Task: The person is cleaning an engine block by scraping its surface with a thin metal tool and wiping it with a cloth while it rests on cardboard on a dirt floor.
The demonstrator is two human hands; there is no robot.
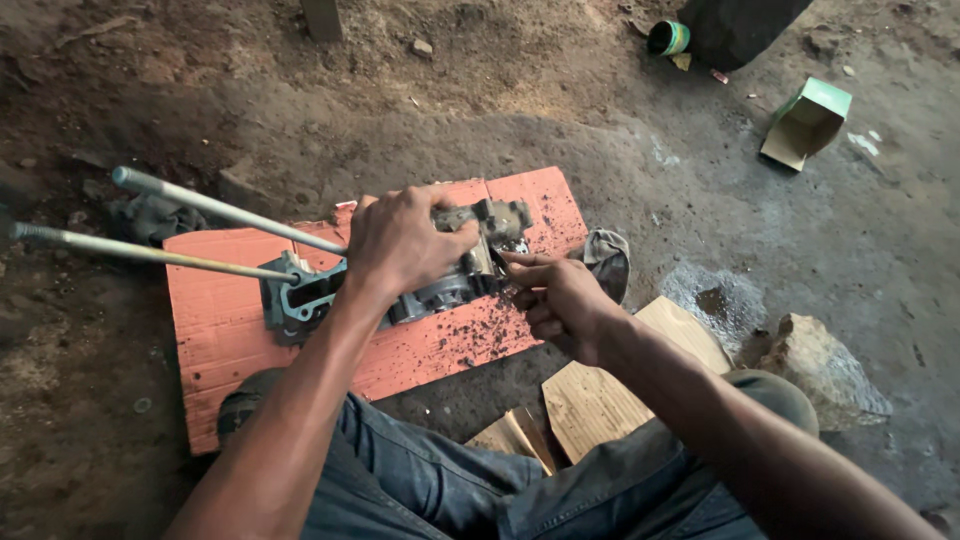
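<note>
Seated on the dirt floor (620, 140), knees up, jeans in view. My left hand (405, 245) is clamped over the top of a grimy metal engine casting (440, 280); grip wrapped down around it, pinning it flat. The casting lies on an orange cardboard sheet (215, 310) spread on the ground, speckled with dark grit. Two long metal studs (200, 225) stick out from the casting toward my left, side by side. My right hand (560, 300) sits at the casting's right end, fingertips pinched together against it; whether that grip has anything small in it, I cannot tell. Just beyond that hand, a grey rag (608, 258). Wood scraps (590, 400) by my leg, a rock (825, 365) further right.
</note>
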